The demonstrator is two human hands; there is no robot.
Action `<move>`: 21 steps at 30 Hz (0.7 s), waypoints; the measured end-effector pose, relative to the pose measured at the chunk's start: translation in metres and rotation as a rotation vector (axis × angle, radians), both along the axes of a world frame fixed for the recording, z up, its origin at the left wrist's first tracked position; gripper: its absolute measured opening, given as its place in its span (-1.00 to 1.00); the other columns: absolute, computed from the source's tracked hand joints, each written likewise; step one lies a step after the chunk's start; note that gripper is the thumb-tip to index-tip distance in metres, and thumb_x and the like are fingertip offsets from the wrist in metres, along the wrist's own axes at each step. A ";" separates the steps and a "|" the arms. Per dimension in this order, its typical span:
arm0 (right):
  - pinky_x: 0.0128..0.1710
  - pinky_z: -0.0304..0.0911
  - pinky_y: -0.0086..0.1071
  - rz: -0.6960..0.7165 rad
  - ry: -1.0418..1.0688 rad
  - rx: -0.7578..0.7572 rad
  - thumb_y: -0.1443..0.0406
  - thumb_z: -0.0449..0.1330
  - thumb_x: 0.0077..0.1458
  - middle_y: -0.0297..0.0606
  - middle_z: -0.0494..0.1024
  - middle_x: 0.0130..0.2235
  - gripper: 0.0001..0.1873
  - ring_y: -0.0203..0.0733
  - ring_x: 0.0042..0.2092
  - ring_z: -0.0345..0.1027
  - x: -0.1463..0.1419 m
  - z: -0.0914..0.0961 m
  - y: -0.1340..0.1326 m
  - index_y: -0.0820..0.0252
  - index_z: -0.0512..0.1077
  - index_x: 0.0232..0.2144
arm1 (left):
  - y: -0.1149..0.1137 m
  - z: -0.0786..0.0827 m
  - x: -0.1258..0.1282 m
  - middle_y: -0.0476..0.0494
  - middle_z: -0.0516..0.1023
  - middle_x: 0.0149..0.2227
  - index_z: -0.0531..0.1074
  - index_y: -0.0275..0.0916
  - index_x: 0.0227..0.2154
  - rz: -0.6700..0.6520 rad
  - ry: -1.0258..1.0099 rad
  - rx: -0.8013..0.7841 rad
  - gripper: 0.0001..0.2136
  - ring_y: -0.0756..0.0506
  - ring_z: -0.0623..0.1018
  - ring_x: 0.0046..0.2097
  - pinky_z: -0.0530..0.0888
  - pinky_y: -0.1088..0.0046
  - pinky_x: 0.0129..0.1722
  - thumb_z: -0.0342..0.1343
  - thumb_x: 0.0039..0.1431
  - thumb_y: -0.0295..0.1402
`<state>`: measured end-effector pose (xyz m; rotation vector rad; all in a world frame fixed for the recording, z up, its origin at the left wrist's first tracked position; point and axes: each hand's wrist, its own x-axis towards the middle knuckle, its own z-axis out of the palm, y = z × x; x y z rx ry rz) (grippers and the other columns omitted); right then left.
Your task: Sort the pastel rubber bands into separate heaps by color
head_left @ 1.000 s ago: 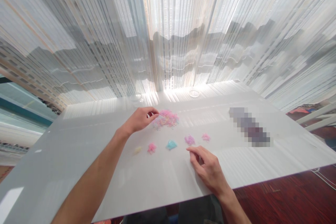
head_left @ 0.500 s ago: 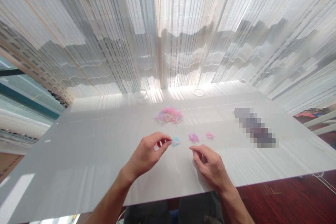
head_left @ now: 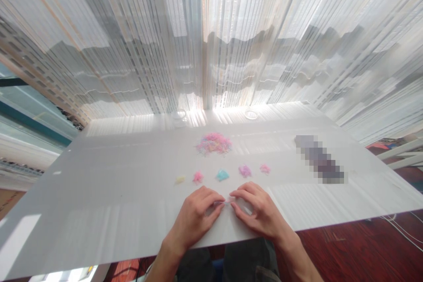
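Observation:
Close together above the table's near part, my left hand (head_left: 201, 211) and my right hand (head_left: 256, 207) face each other with curved fingers. A small pale pink piece (head_left: 228, 200) lies between their fingertips; its kind is too small to make out. Both hands pinch at it. Beyond them runs a row of little heaps of thin bits: yellow (head_left: 180, 179), hot pink (head_left: 198, 177), turquoise (head_left: 222, 175), purple (head_left: 245, 170) and light pink (head_left: 265, 168). Farther back lies a larger mixed pile (head_left: 214, 143) of pink, yellow and blue bits.
The white table (head_left: 115, 211) reaches back to sheer striped curtains (head_left: 231, 53). Two clear round items (head_left: 251, 115) stand at its far edge, faint in the glare. On the right lies a pixelated dark long object (head_left: 320, 158).
My left hand has drawn back from the turquoise heap toward me, uncovering the yellow and hot pink heaps. My right hand has moved slightly nearer me and left, and the fingertips now meet.

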<state>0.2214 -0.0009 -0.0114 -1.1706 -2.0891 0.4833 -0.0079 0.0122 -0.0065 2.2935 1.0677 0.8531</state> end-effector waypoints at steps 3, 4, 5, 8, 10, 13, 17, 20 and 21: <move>-0.15 0.37 -0.19 0.013 -0.007 -0.025 0.35 0.26 0.21 -0.19 0.53 -0.18 -0.76 -0.08 -0.16 0.43 -0.004 0.001 -0.002 0.09 0.50 -0.06 | -0.001 -0.001 -0.002 -0.09 0.61 -0.26 0.54 -0.16 -0.16 0.010 -0.035 -0.015 -0.90 -0.09 0.57 -0.23 0.50 0.41 -0.20 0.15 0.34 -0.42; -0.14 0.37 -0.19 0.015 -0.002 -0.032 0.36 0.27 0.20 -0.19 0.52 -0.17 -0.75 -0.08 -0.16 0.42 -0.005 0.001 -0.003 0.09 0.50 -0.05 | -0.001 -0.001 -0.002 -0.09 0.60 -0.26 0.54 -0.16 -0.16 0.014 -0.042 -0.017 -0.90 -0.08 0.56 -0.24 0.50 0.42 -0.20 0.16 0.33 -0.43; -0.14 0.38 -0.20 0.016 0.004 -0.037 0.36 0.28 0.20 -0.20 0.52 -0.17 -0.74 -0.08 -0.15 0.42 -0.007 0.001 -0.004 0.09 0.50 -0.05 | -0.001 -0.001 -0.002 -0.08 0.60 -0.25 0.54 -0.16 -0.16 0.016 -0.048 -0.017 -0.90 -0.08 0.56 -0.25 0.50 0.42 -0.21 0.17 0.32 -0.44; -0.15 0.38 -0.21 0.008 0.012 -0.036 0.38 0.28 0.19 -0.21 0.51 -0.18 -0.77 -0.09 -0.15 0.42 -0.010 -0.001 -0.005 0.09 0.50 -0.08 | -0.003 -0.001 -0.003 -0.08 0.59 -0.25 0.53 -0.16 -0.15 0.025 -0.064 -0.024 -0.88 -0.07 0.56 -0.26 0.50 0.42 -0.21 0.18 0.29 -0.46; -0.16 0.38 -0.22 -0.002 0.015 -0.027 0.40 0.27 0.20 -0.21 0.51 -0.20 -0.80 -0.09 -0.17 0.43 -0.012 -0.002 -0.005 0.10 0.51 -0.12 | -0.004 -0.001 -0.004 -0.08 0.59 -0.25 0.52 -0.17 -0.14 0.035 -0.083 -0.037 -0.85 -0.06 0.56 -0.27 0.51 0.42 -0.20 0.19 0.27 -0.49; -0.17 0.38 -0.23 -0.022 0.021 -0.019 0.42 0.27 0.20 -0.22 0.51 -0.21 -0.83 -0.10 -0.18 0.43 -0.012 -0.004 -0.005 0.11 0.51 -0.16 | -0.007 -0.001 -0.005 -0.08 0.58 -0.22 0.50 -0.16 -0.12 0.046 -0.094 -0.049 -0.82 -0.06 0.56 -0.25 0.52 0.43 -0.18 0.18 0.25 -0.51; -0.18 0.39 -0.26 -0.028 0.032 -0.004 0.44 0.26 0.19 -0.24 0.50 -0.23 -0.85 -0.12 -0.19 0.44 -0.012 -0.004 -0.005 0.11 0.52 -0.21 | -0.009 -0.001 -0.005 -0.10 0.57 -0.20 0.50 -0.17 -0.08 0.065 -0.066 -0.027 -0.80 -0.08 0.57 -0.21 0.53 0.43 -0.19 0.18 0.26 -0.50; -0.19 0.39 -0.27 -0.026 0.040 0.000 0.44 0.25 0.20 -0.24 0.50 -0.25 -0.86 -0.14 -0.20 0.44 -0.012 -0.003 -0.005 0.10 0.51 -0.24 | -0.008 -0.003 -0.003 -0.10 0.56 -0.24 0.52 -0.17 -0.09 0.072 -0.020 -0.002 -0.82 -0.09 0.57 -0.22 0.52 0.42 -0.21 0.20 0.27 -0.45; -0.19 0.39 -0.27 -0.026 0.039 0.002 0.43 0.24 0.21 -0.24 0.51 -0.25 -0.87 -0.14 -0.20 0.44 -0.012 -0.003 -0.005 0.10 0.51 -0.23 | -0.008 -0.004 -0.002 -0.10 0.56 -0.26 0.53 -0.17 -0.10 0.074 -0.004 0.006 -0.84 -0.10 0.57 -0.23 0.52 0.41 -0.22 0.20 0.28 -0.44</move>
